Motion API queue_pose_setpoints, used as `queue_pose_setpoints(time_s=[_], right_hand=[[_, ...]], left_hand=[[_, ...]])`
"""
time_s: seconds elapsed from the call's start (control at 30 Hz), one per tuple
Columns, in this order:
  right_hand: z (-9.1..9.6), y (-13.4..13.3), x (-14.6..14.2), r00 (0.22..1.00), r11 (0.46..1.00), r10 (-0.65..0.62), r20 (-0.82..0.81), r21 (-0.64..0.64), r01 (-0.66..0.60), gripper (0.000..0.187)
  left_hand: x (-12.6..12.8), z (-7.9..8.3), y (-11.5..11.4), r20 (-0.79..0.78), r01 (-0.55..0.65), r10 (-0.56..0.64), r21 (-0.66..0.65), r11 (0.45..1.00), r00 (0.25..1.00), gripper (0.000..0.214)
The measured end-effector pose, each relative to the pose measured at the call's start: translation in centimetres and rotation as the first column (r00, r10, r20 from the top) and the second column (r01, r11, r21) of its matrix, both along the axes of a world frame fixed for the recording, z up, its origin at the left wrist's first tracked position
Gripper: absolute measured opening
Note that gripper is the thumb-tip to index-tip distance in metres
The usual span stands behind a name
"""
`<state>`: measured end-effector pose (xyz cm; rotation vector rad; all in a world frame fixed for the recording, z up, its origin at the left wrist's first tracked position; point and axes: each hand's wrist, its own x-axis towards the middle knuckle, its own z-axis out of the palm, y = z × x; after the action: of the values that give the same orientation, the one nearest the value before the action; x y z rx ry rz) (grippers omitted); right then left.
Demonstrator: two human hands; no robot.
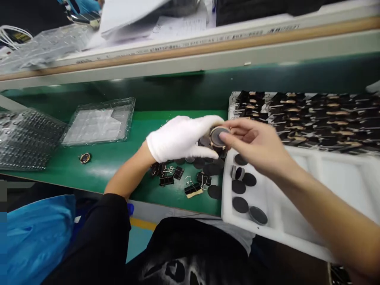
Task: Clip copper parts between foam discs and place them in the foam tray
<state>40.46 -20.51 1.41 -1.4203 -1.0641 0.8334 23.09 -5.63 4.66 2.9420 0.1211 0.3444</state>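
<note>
My left hand (pixel 181 137), in a white glove, and my bare right hand (pixel 257 143) meet over the green work surface (pixel 113 158). Between their fingertips they hold a small round part with a brass rim and a dark grey face (pixel 218 137). The right thumb presses on its face. Under the hands lie several dark round discs (pixel 214 191) and black binder clips (pixel 170 174). More dark discs (pixel 240 204) lie in the white foam tray (pixel 297 206) just right of the hands.
A tray packed with dark and brass parts (pixel 311 114) stands at the back right. Clear plastic blister trays (pixel 99 120) lie at the left. One round brass-rimmed part (pixel 84 158) sits alone on the surface. A raised shelf (pixel 190 51) with papers runs behind.
</note>
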Motion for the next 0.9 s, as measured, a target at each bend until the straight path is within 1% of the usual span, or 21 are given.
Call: queue_pose_setpoints(time_s=[0.03,0.07,0.1,0.13,0.2,0.23,0.27,0.33,0.37,0.43,0.5,0.57,0.6,0.63,0.67,0.7,0.73,0.77,0.83,0.9], right_hand=[[0.0,0.1,0.3,0.999,1.0,-0.026,-0.02,-0.007,0.026,0.041],[0.0,0.2,0.7,0.998,0.999,-0.05,-0.044,-0.013,0.049,0.043],[0.0,0.2,1.1,0.995,0.997,-0.072,-0.068,-0.015,0.071,0.043],[0.0,0.2,1.5,0.992,0.996,-0.084,-0.093,-0.019,0.083,0.042],[0.0,0.2,1.9,0.987,0.997,-0.082,-0.139,-0.015,0.08,0.036],[-0.1,0.2,2.0,0.985,0.998,-0.066,-0.158,-0.011,0.065,0.033],[-0.1,0.1,2.1,0.984,0.999,-0.046,-0.174,-0.005,0.046,0.031],[-0.1,0.1,2.1,0.978,1.0,-0.006,-0.211,0.002,0.007,0.031],[0.0,0.1,2.1,0.972,1.0,0.01,-0.235,0.001,-0.01,0.033],[0.2,0.0,2.2,0.958,0.998,0.051,-0.281,-0.02,-0.059,0.036],[0.4,-0.2,2.3,0.947,0.99,0.106,-0.302,-0.057,-0.129,0.037],[0.6,-0.3,2.3,0.939,0.976,0.17,-0.3,-0.08,-0.202,0.037],[0.6,-0.4,2.3,0.935,0.969,0.201,-0.292,-0.08,-0.234,0.036],[0.6,-0.4,2.2,0.932,0.963,0.229,-0.282,-0.071,-0.259,0.035],[0.6,-0.5,2.0,0.929,0.959,0.252,-0.27,-0.058,-0.277,0.034],[0.5,-0.5,1.9,0.928,0.956,0.27,-0.256,-0.044,-0.291,0.033],[0.4,-0.4,1.7,0.928,0.955,0.28,-0.244,-0.029,-0.296,0.032],[0.3,-0.4,1.6,0.93,0.956,0.282,-0.236,-0.013,-0.294,0.031],[0.1,-0.3,1.4,0.934,0.962,0.268,-0.234,0.018,-0.272,0.032],[0.1,-0.3,1.3,0.942,0.968,0.25,-0.224,0.031,-0.249,0.033]], left_hand=[[-0.4,0.4,0.2,-0.077,-0.039,0.036,-0.029,0.999,0.996,0.064],[-0.9,0.6,0.1,-0.18,-0.068,0.06,-0.037,0.997,0.982,0.061],[-1.2,0.7,-0.2,-0.304,-0.071,0.059,-0.028,0.997,0.951,0.055],[-1.5,0.7,-0.7,-0.433,-0.044,0.035,-0.012,0.999,0.901,0.049],[-1.8,0.0,-2.4,-0.644,0.064,-0.046,0.005,0.998,0.764,0.043],[-1.8,-0.5,-3.3,-0.702,0.117,-0.076,0.011,0.993,0.708,0.039],[-1.7,-1.0,-4.1,-0.731,0.157,-0.094,0.019,0.987,0.676,0.033],[-1.4,-1.9,-4.9,-0.732,0.207,-0.13,0.016,0.978,0.669,0.024],[-1.3,-1.9,-4.7,-0.718,0.218,-0.155,-0.006,0.976,0.678,0.023],[-1.1,-1.3,-3.2,-0.676,0.22,-0.227,-0.098,0.971,0.701,0.027],[-1.2,0.0,-0.9,-0.624,0.184,-0.286,-0.224,0.957,0.727,0.033],[-1.5,1.5,1.2,-0.551,0.106,-0.281,-0.328,0.939,0.786,0.038],[-1.5,2.0,1.9,-0.503,0.052,-0.238,-0.357,0.933,0.831,0.039],[-1.5,2.3,2.2,-0.439,-0.009,-0.166,-0.369,0.929,0.883,0.041],[-1.4,2.3,2.2,-0.35,-0.069,-0.07,-0.37,0.926,0.934,0.043],[-1.2,2.0,1.8,-0.239,-0.125,0.037,-0.366,0.922,0.97,0.045],[-0.8,1.5,1.3,-0.118,-0.171,0.137,-0.362,0.916,0.984,0.046],[-0.4,0.9,0.6,0.001,-0.203,0.218,-0.362,0.91,0.976,0.046],[0.5,-0.4,-1.1,0.179,-0.238,0.317,-0.36,0.902,0.931,0.046],[1.1,-1.3,-2.4,0.265,-0.27,0.371,-0.351,0.897,0.89,0.045]])
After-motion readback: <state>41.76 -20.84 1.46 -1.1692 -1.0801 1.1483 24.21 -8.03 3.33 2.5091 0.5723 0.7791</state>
